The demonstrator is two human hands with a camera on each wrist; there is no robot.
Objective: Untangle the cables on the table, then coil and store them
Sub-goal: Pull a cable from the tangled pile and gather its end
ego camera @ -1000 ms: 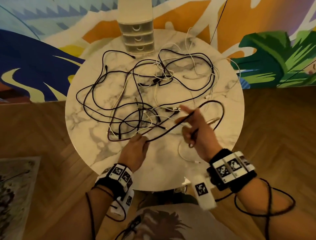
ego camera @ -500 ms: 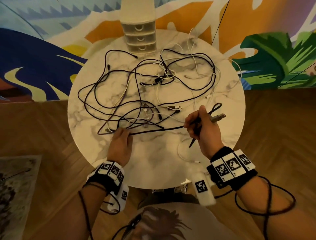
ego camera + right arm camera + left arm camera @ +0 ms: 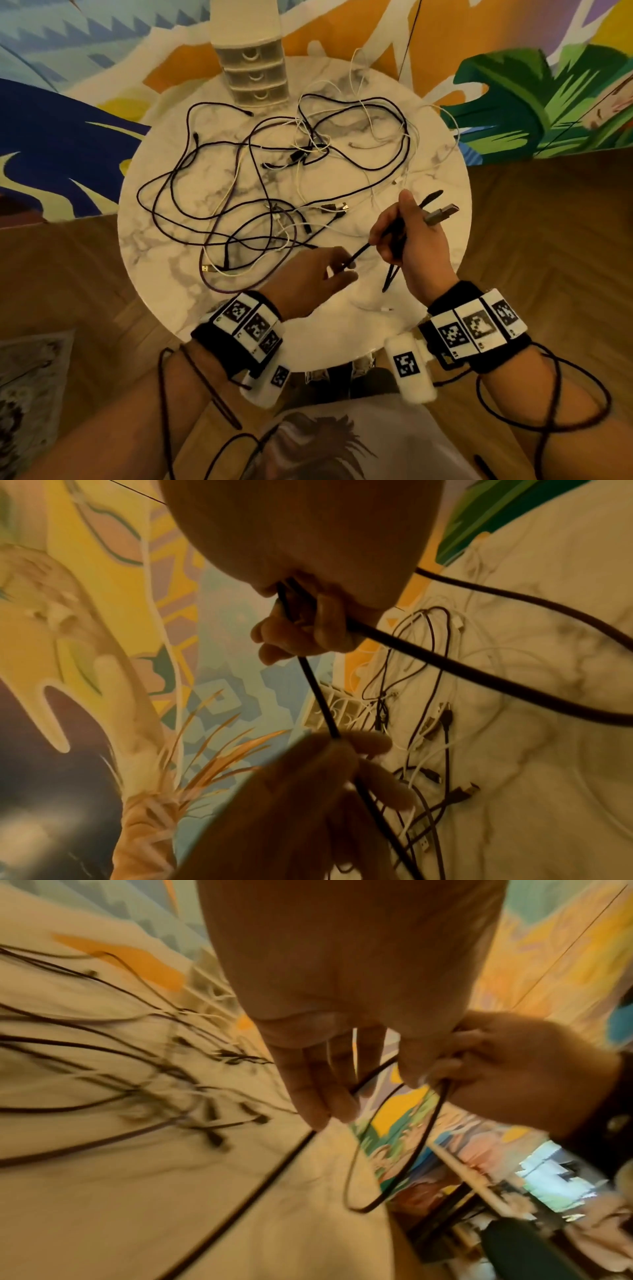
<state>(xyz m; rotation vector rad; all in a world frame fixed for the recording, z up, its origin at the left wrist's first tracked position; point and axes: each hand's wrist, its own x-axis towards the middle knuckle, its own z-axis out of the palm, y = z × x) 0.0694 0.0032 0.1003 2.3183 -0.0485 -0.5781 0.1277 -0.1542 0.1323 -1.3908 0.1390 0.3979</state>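
The right hand (image 3: pixel 416 240) is gripping loops of a black cable (image 3: pixel 359 253), and the left hand (image 3: pixel 308 277), just beside it, is pinching the same cable. Beyond both hands, more cables (image 3: pixel 274 178) are lying tangled on the round marble bench (image 3: pixel 161 260), with a small drawer box (image 3: pixel 253 73) at its far edge. A bright painted wall (image 3: pixel 513 102) is standing behind, and a wood floor (image 3: pixel 68 274) is lying below.

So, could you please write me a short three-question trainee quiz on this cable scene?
1. True or false: the right hand grips loops of a black cable with its USB plug sticking out.
2. Multiple choice: the drawer unit stands at the table's A) near edge B) far edge C) centre.
3. Fill in: the left hand pinches the same ____ cable between the hands.

Key: 1 true; 2 B; 3 black.
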